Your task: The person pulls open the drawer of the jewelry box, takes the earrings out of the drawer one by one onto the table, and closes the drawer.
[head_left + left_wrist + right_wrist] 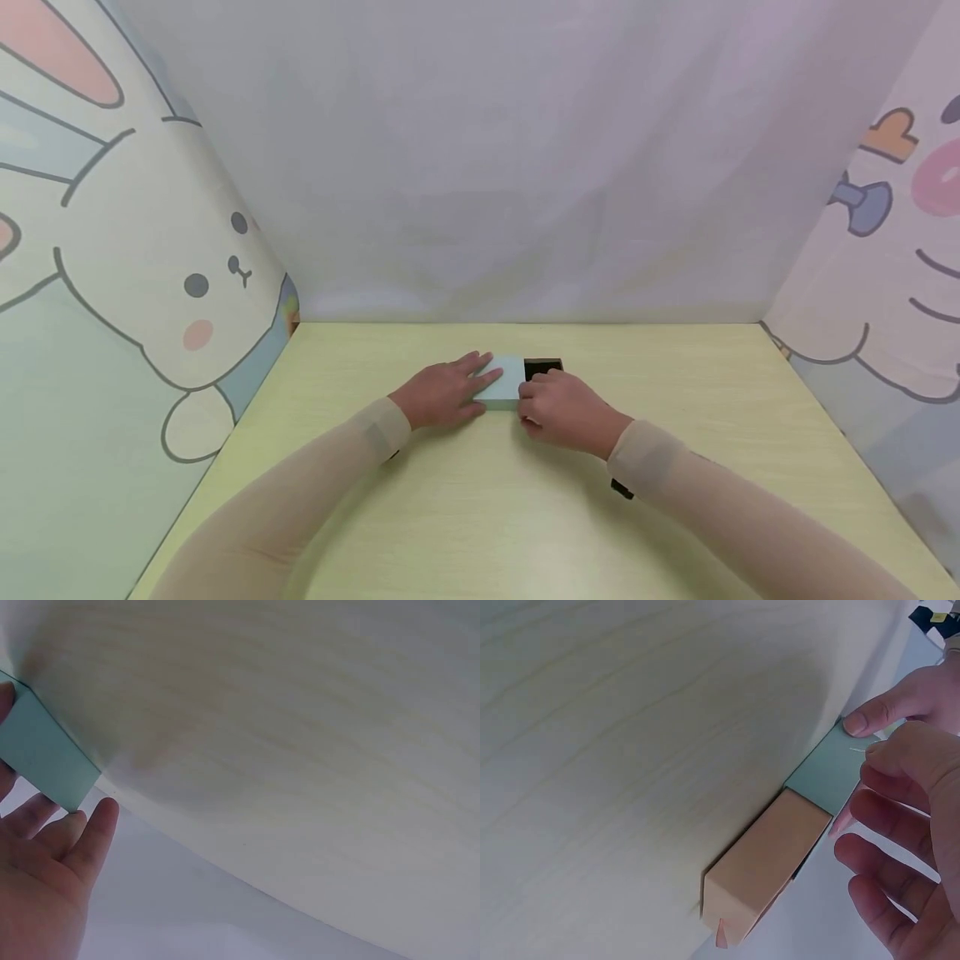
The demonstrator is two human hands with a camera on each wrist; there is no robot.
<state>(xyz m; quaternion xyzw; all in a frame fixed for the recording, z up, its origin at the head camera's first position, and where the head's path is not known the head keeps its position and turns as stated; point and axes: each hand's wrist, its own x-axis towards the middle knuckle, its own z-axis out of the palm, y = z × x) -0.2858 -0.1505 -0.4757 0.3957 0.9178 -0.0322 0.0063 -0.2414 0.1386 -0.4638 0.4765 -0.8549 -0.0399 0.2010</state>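
Note:
A pale teal box [502, 385] lies on the table, its tan inner drawer [761, 859] sliding out at the right end. The drawer's inside [542, 365] looks black, and a small tab [721, 934] hangs at its outer end. My left hand [448, 390] holds the box's left part, thumb on the near side and fingers spread over the top. Above the meeting of box and drawer is my right hand [558, 408], fingers bent and thumb close to the index finger. A thin pale line shows by that thumb; whether the fingers pinch anything is unclear.
The light wooden table [480, 517] ends at a pale curtain [525, 167] behind the box. Side panels printed with cartoon animals, such as a rabbit [172, 267], stand left and right.

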